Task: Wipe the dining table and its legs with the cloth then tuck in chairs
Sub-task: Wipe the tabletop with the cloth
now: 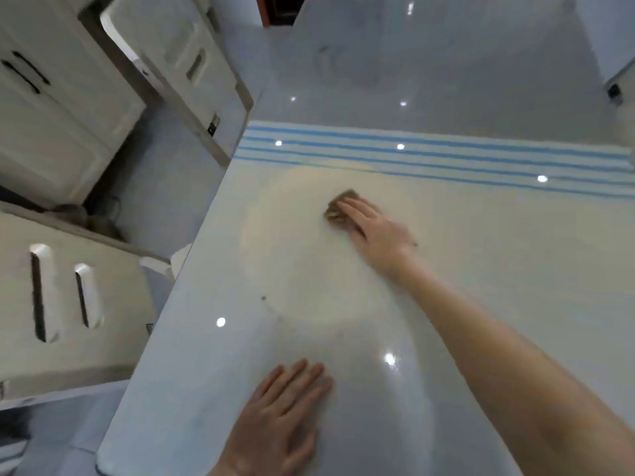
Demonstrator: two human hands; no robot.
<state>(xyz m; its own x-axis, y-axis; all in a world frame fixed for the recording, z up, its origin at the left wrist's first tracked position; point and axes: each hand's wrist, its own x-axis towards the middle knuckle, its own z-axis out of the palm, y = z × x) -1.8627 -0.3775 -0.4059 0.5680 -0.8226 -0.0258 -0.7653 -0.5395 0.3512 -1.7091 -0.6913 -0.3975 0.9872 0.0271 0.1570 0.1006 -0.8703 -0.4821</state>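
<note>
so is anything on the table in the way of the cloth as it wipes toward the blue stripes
Nothing visible. The right hand presses the brown cloth flat on the table, and the glossy surface up to the blue stripes shows only light reflections.

cloth [338, 209] mostly hidden (under fingers [354, 211])

Both arms are showing bare, no sleeves in frame. Right forearm [498, 338] is running uncovered from the frame edge to the right grip [374, 228]: no watch, strap or glove. Left grip [278, 417] is showing bare too, no rings visible on its fingers [299, 376], nails short and unpainted. Motion blur is softening finer detail on the right one.
</note>
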